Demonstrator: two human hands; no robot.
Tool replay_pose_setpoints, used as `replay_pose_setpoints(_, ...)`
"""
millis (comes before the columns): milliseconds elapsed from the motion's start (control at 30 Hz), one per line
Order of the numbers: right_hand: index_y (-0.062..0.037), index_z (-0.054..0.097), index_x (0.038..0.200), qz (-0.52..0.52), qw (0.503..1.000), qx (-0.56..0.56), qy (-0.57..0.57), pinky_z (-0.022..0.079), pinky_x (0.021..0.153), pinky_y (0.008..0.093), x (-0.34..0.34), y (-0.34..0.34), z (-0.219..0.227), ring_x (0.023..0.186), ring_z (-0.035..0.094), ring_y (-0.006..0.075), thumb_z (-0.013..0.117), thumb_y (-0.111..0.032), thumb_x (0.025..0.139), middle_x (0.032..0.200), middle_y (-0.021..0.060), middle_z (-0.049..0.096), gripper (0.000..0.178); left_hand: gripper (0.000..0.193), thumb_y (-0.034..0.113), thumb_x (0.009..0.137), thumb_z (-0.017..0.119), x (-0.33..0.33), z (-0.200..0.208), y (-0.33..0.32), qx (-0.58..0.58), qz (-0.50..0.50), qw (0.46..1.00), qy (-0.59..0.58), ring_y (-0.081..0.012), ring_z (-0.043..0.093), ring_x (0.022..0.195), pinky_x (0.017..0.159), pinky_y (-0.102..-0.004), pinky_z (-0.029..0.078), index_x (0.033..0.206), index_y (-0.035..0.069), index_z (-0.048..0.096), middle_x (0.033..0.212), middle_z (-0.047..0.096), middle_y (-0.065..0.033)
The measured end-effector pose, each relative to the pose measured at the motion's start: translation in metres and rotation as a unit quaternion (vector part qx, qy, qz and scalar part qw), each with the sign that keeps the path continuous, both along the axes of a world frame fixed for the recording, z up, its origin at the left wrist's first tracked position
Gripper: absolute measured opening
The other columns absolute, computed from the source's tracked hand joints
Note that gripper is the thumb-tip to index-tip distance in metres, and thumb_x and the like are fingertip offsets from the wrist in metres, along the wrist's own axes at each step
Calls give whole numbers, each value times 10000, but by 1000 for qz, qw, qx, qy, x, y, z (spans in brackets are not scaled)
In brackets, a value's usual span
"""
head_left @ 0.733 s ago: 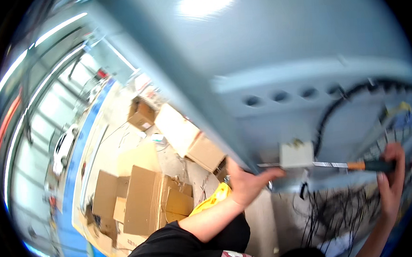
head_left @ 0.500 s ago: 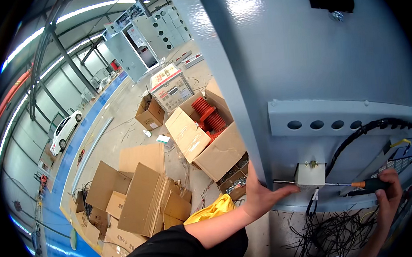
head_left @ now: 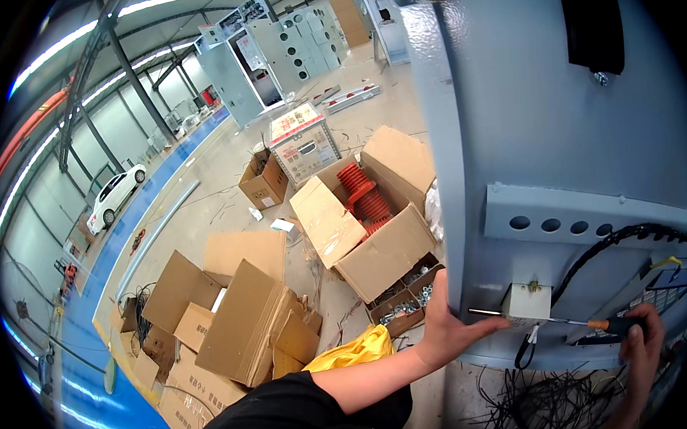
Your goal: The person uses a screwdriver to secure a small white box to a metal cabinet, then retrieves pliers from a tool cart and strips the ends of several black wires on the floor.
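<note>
My right hand (head_left: 639, 346) closes around the dark handle of a screwdriver (head_left: 625, 325) with an orange collar. Its metal shaft runs left to a small white box (head_left: 528, 304) low on the grey-blue cabinet panel (head_left: 541, 134). From the box's left side a thin metal rod (head_left: 484, 312) sticks out; whether it belongs to the screwdriver I cannot tell. My left hand (head_left: 451, 333) rests at the panel's left edge, fingers stretched up along it, partly hidden. Its thumb reaches right, just below the rod, to the box's lower left corner.
A black corrugated cable (head_left: 617, 239) curves up from the box beneath a holed rail (head_left: 549, 204). Loose black wires (head_left: 532, 406) lie below. To the left stand an open carton (head_left: 389, 266) with red ribbed parts, a hardware tray (head_left: 401, 308), more cartons (head_left: 237, 329) and a yellow bag (head_left: 358, 350).
The view has shifted, so the panel and both hands sit lower in the picture and more floor shows. Both hands keep their places at the box and on the screwdriver.
</note>
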State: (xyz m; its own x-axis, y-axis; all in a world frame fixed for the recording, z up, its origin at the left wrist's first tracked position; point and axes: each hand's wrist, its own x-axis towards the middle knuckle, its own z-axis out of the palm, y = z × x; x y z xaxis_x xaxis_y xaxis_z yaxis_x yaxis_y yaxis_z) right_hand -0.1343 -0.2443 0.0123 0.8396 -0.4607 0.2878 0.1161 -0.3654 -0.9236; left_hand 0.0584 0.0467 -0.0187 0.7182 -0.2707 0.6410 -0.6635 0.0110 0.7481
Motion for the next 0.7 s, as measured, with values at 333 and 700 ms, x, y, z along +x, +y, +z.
replay_pose_setpoints(333, 12, 564, 1038, -118, 897, -425, -27, 388, 913, 407, 4, 17, -10, 994, 508, 334, 540, -308, 913, 1042, 179, 510, 345, 805, 284, 627, 898, 0, 6, 3, -12, -6, 1000, 5, -202, 580, 962, 841, -327, 470, 1224, 33, 418, 1070, 561, -95)
replay_pose_setpoints(700, 25, 606, 839, -67, 951, -297, -54, 418, 616, 317, 34, 28, 27, 675, 554, 236, 693, -193, 747, 764, 115, 597, 252, 793, 218, 564, 929, 8, -23, 12, 14, 48, 987, 152, -206, 585, 930, 815, -330, 488, 1182, -11, 489, 1065, 580, -79)
